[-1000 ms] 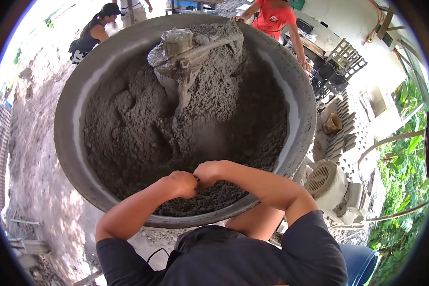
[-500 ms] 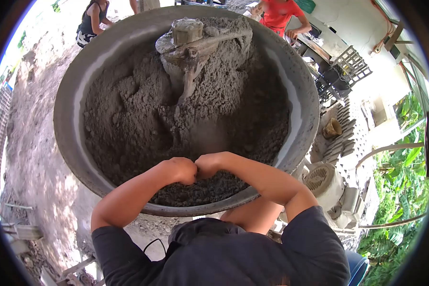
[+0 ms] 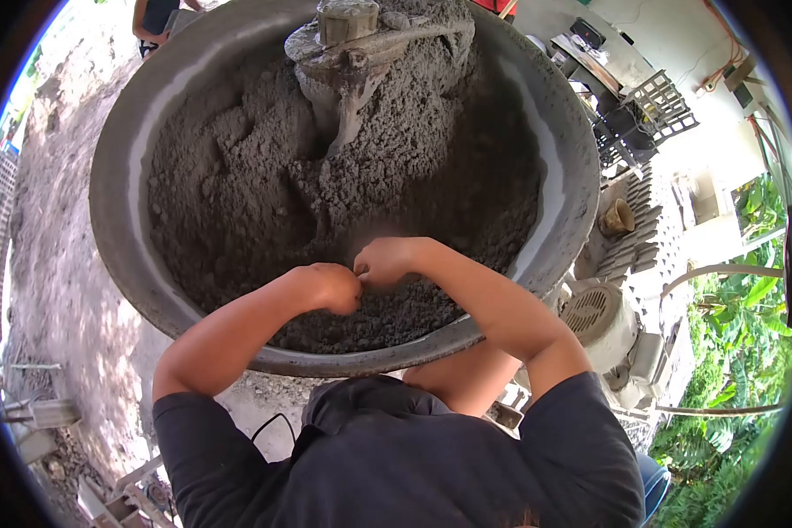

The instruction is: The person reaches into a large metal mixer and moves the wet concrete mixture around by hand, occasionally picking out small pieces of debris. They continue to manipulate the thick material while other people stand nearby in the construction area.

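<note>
A large round metal pan (image 3: pixel 119 189) holds dark grey, crumbly material (image 3: pixel 229 167). My left hand (image 3: pixel 336 288) is over the near part of the pan, its fingers curled. Right beside it, slightly higher, is my right hand (image 3: pixel 385 261), with fingers pinched close to the left hand's fingers. Whatever lies between the fingertips is too small or hidden to make out. Beyond the hands, a mixing arm with a round hub (image 3: pixel 348 22) stands in the material, thickly coated with it.
A motor with a vented cover (image 3: pixel 593 315) sits right of the pan. Behind it are a brown cup (image 3: pixel 618 217), a black crate (image 3: pixel 662 106) and stacked grey pieces. One person (image 3: pixel 154 22) is at the upper left; another's red clothing (image 3: pixel 500 7) shows at the top.
Both hands have moved up in the view, the right one more, and it now sits higher than the left. The view has shifted, so the pan's far rim and the people are more cut off.
</note>
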Demonstrator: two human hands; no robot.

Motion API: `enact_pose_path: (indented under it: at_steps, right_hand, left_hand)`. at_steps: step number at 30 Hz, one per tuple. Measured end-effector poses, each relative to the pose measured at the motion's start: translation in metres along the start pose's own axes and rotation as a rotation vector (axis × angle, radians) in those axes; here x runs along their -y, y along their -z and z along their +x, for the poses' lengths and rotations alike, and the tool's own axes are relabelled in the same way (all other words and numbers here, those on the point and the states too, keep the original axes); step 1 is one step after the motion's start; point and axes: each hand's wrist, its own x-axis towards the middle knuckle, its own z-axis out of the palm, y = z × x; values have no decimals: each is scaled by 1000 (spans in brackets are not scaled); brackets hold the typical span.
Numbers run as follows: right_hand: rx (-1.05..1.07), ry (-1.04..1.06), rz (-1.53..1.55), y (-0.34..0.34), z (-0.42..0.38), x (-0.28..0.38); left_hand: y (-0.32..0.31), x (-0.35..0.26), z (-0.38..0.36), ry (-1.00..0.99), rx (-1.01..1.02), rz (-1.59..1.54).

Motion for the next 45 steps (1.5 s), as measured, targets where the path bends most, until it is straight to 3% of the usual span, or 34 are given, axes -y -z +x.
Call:
enact_pose_path:
  at_steps: [7, 12, 18, 31, 45]
  right_hand:
    - [-35, 60, -3, -13, 21, -20]
    - [-77, 62, -38, -18, 38, -39]
    - [-92, -28, 33, -14, 22, -22]
    - [-75, 53, 38, -5, 11, -17]
    - [-48, -3, 6, -20, 25, -21]
  left_hand:
    - [2, -4, -2, 1, 31, 14]
    - [-1, 5, 3, -4, -70, 4]
    - [-4, 12, 9, 49, -131, -61]
    - [2, 3, 0, 17, -31, -35]
    - [10, -4, -18, 64, -117, -71]
